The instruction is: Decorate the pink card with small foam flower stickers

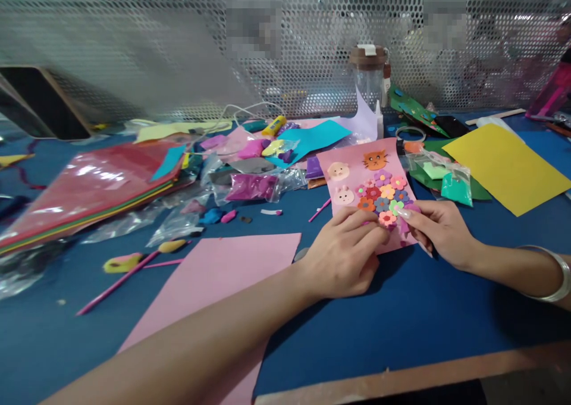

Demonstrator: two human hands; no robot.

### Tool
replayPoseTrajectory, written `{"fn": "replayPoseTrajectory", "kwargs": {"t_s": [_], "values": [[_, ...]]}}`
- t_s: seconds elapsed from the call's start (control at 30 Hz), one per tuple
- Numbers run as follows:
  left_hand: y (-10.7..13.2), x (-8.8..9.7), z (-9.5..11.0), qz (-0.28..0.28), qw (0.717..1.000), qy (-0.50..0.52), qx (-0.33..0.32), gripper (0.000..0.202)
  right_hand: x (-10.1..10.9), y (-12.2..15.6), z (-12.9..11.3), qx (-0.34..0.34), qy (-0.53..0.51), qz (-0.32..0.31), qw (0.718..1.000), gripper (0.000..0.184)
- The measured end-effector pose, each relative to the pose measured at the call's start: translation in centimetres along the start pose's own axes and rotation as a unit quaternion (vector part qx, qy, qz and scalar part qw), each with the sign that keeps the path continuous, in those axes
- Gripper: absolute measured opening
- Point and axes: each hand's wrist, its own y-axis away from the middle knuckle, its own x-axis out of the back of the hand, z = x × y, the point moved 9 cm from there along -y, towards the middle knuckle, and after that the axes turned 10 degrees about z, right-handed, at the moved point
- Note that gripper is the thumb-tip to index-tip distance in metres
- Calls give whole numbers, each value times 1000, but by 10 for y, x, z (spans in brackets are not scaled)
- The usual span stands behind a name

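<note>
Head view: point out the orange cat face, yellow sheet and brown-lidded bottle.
Orange cat face (375,160), head view: its middle.
Yellow sheet (508,170), head view: centre of its surface.
Brown-lidded bottle (368,82), head view: clear body below lid.

The left hand (342,253) hid the lower left corner of the decorated pink card (348,155), and its grip could not be made out. The bottom edge cut off the plain pink sheet (223,280), the right edge a bright pink object (551,93). Pixelation blurred two patches of perforated panel (312,42).
</note>
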Motion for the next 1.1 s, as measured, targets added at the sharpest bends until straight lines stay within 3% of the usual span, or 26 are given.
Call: {"fn": "replayPoseTrajectory", "kwargs": {"t_s": [0.23,0.9,1.1], "values": [[-1,-5,-3,-38,999,23,15,28,-1,0,-1,3,-11,-6,1000,35],[-1,-7,0,-50,999,-3,0,23,-1,1,-3,11,-4,-7,1000,35],[-4,5,0,17,1000,-21,8,24,1,-1,1,21,22,-8,1000,37]]}}
